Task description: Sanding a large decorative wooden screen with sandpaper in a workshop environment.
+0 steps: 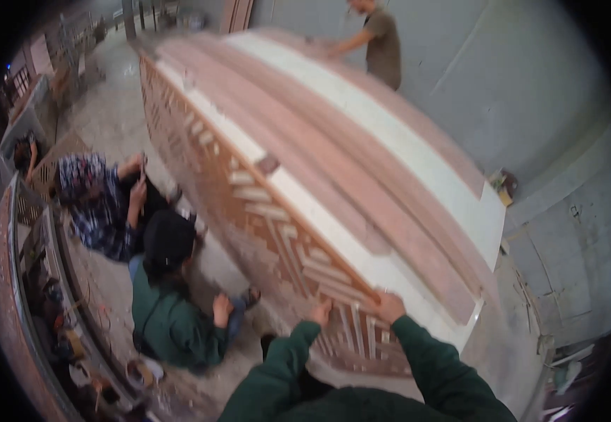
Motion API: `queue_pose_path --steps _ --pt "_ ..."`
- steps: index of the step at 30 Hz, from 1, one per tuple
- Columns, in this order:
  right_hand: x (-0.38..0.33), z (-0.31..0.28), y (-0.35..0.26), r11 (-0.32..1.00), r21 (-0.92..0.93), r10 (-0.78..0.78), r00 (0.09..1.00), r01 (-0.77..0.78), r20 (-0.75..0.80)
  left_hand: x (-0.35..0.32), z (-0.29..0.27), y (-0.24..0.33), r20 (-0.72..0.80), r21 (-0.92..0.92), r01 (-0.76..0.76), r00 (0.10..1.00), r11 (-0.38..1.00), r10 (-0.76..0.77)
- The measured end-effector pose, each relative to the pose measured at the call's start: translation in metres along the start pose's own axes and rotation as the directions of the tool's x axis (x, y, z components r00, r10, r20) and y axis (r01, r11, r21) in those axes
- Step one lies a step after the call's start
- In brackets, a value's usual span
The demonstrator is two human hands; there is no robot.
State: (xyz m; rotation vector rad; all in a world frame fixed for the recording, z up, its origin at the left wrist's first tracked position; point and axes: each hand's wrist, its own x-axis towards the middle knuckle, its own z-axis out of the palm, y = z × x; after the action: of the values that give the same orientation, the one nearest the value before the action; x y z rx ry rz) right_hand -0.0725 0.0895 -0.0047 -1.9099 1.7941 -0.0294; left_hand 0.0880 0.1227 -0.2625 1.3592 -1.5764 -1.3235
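Slotted brown panel [263,225] runs forward-left along desk's [488,218] left edge, right hand [390,308] pinching its top edge, nearer desk; can't tell left hand's [321,311] closure.

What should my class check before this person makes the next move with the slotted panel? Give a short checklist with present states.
1. Right hand at the panel's upper edge: ok.
2. Left hand at its slotted face: ok.
3. Grip firm on both sides: cannot tell, blurred.
4. Floor beside the panel free of people: not ok, a person in green and a person in plaid are low down there.
5. White surface bare along that edge: not ok, a small block lies there.
6. Lower edge well supported: cannot tell.
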Motion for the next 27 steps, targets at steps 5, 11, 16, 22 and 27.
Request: queue_pose_path --steps 5,11,16,22,27 --pt "0.009 -0.020 -0.022 0.996 -0.086 -0.006 0.998 0.001 -0.067 0.019 -0.016 0.025 0.001 0.074 0.105 0.994 0.992 -0.105" --pt "0.011 -0.009 -0.015 0.998 -0.052 0.032 0.999 -0.031 0.025 -0.014 -0.029 0.028 0.080 0.100 0.085 0.992 0.991 -0.093" --pt "0.002 -0.001 -0.011 0.999 -0.013 0.029 1.000 -0.029 0.012 -0.003 -0.037 0.042 0.142 0.142 0.129 0.979 0.981 -0.150" --pt "-0.008 -0.001 -0.014 1.000 -0.015 -0.015 1.000 0.015 -0.022 -0.021 -0.004 0.036 -0.003 -0.111 0.170 0.985 0.979 -0.171" --pt "-0.007 -0.003 -0.012 0.999 0.008 0.037 0.999 -0.036 -0.017 -0.032 -0.020 0.077 0.023 0.180 0.179 0.982 0.967 -0.186"
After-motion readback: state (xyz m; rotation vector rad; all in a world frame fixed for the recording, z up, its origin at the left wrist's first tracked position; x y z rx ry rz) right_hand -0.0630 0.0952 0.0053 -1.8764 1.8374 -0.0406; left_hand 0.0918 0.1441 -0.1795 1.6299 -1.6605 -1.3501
